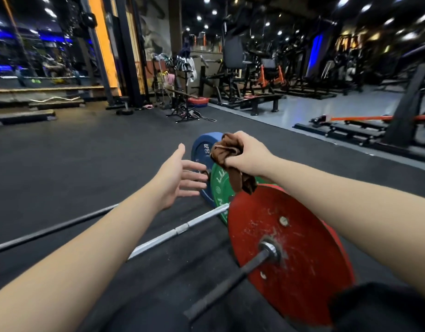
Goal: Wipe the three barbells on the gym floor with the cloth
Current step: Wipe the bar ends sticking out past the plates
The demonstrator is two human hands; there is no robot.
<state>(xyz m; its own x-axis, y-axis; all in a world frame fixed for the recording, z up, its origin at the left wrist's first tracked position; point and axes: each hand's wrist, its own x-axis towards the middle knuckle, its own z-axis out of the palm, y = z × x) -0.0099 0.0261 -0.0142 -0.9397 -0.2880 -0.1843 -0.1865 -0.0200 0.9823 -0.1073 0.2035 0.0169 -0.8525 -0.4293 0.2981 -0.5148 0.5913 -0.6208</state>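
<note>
Three barbells lie side by side on the black rubber floor. Nearest is a dark bar (221, 287) with a red plate (300, 236). Behind it lies a silver bar (182, 227) with a green plate (218, 185). Farthest is a dark bar (51, 227) with a blue plate (203, 144). My right hand (247, 154) grips a crumpled brown cloth (233, 161) in the air above the green and red plates. My left hand (180, 173) hovers open, fingers spread, just left of the cloth and in front of the blue plate.
A rack with cable attachments (180, 92) stands at the back centre, with weight machines and benches (249, 87) to the right. A black frame with an orange bar (374, 121) lies at the right. Low platforms (27, 113) and a mirror wall are at the left.
</note>
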